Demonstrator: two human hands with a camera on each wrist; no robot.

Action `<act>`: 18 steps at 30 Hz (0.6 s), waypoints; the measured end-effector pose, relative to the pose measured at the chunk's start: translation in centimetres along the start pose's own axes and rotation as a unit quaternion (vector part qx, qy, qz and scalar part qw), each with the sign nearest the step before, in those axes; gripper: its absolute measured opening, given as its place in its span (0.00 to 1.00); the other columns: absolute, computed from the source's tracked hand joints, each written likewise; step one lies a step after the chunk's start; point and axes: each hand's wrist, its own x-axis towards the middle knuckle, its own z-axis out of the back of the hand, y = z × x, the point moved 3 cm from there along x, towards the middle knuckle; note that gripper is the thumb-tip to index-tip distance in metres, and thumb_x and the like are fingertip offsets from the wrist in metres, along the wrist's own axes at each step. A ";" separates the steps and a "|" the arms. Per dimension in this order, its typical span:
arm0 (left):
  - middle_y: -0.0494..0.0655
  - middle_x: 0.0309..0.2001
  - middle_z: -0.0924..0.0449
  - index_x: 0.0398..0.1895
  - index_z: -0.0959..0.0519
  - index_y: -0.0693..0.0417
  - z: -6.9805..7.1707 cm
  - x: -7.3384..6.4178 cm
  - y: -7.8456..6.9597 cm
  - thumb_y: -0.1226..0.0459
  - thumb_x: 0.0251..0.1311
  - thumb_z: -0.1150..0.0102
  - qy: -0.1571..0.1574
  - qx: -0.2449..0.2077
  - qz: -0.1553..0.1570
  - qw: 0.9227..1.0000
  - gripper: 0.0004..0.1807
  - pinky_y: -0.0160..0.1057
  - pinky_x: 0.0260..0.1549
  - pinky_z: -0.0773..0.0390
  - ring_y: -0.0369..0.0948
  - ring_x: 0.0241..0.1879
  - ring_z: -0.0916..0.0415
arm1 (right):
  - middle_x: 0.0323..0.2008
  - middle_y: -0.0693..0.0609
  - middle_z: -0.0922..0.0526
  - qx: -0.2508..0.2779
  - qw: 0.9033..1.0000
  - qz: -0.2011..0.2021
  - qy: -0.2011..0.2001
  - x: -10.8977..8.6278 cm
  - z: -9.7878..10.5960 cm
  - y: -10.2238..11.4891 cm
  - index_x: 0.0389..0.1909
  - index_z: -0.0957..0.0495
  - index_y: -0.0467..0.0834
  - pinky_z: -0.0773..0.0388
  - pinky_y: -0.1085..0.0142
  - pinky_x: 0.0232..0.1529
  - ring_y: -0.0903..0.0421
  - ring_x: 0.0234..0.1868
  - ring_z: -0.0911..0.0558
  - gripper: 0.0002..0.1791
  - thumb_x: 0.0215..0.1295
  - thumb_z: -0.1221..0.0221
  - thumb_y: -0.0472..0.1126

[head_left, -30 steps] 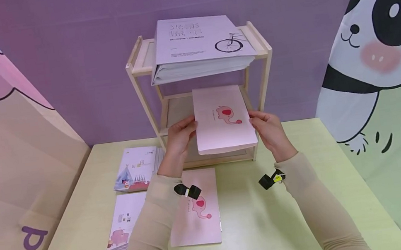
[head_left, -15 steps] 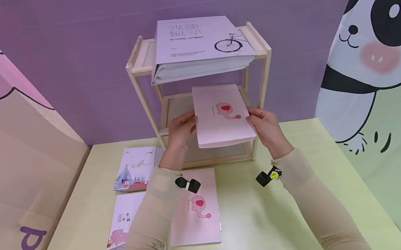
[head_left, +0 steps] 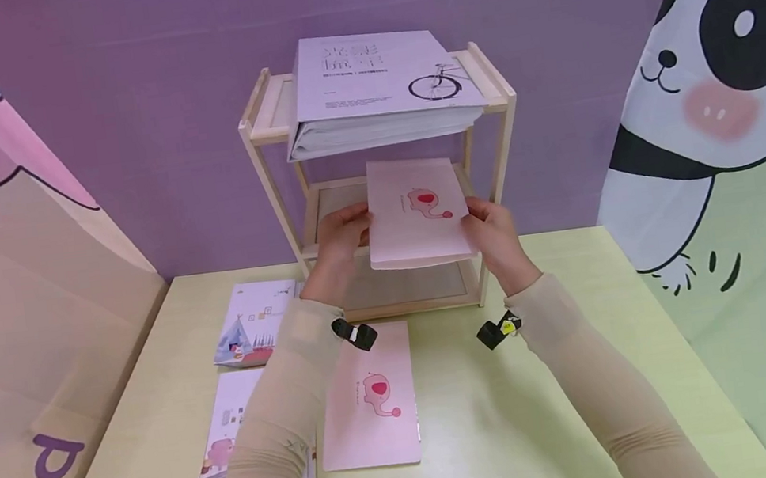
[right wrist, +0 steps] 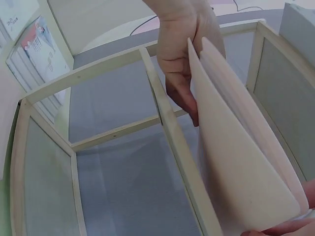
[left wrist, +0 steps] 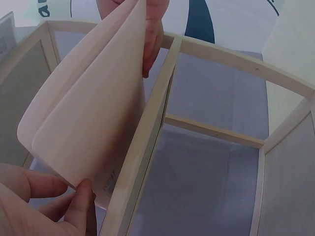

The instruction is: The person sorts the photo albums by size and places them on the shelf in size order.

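A pink notebook (head_left: 411, 235) with a red elephant on its cover is held up between my hands, in front of the wooden rack's middle shelf (head_left: 335, 195). My left hand (head_left: 335, 245) pinches its left edge, thumb on one side and fingers on the other. On the opposite edge my right hand (head_left: 497, 237) grips it the same way. In the left wrist view the notebook (left wrist: 88, 108) shows its slightly parted covers beside a wooden shelf bar (left wrist: 147, 123). From the right wrist, the notebook (right wrist: 236, 147) tilts close to that bar.
A thick binder (head_left: 378, 80) with a bicycle drawing lies on the rack's top. Below is the bottom shelf (head_left: 403, 288). Another pink elephant notebook (head_left: 372, 440) lies on the table, with illustrated books (head_left: 250, 327) to its left, partly behind my left sleeve (head_left: 271, 436).
Both hands have carried the notebook forward, farther over the middle shelf, and slightly left. The binder, the rack and the items on the table stay in place.
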 end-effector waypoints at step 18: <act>0.58 0.55 0.24 0.61 0.26 0.65 -0.1 1.2 -0.4 0.75 0.65 0.47 0.013 -0.017 0.065 0.998 0.21 0.29 0.28 0.23 0.37 0.33 0.24 | 0.48 0.28 0.24 -0.025 1.000 -0.015 -0.002 1.9 -0.7 0.5 0.56 0.30 0.22 0.26 0.75 0.35 0.60 0.33 0.24 0.23 0.64 0.60 0.27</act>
